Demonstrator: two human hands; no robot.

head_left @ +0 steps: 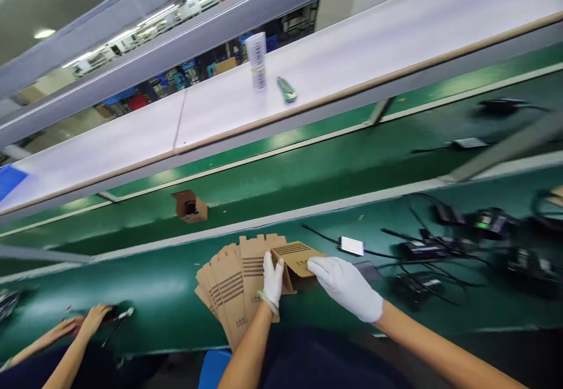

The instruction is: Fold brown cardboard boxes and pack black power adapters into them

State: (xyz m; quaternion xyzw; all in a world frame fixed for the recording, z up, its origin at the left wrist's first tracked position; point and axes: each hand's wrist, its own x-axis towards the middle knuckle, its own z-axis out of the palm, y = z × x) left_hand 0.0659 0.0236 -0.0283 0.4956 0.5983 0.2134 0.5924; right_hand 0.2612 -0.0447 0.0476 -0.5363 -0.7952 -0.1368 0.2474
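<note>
Between my two white-gloved hands is a partly opened brown cardboard box [295,258], printed with dark stripes and lettering. My left hand [272,280] grips its left side, fingers closed. At its right end, my right hand [347,286] pinches the edge between thumb and fingers. Several flat cardboard boxes [231,289] lie fanned out on the green work surface, partly under my left wrist. Just beyond my right hand rests a black cable with a white-labelled part [352,246].
Black adapters with tangled cables [422,250] crowd the right side. A small open carton [191,207] with something dark inside sits on the green belt [264,186]. A white roll [257,60] and a green cutter [287,90] are on the shelf. A co-worker's hands [90,321] work at left.
</note>
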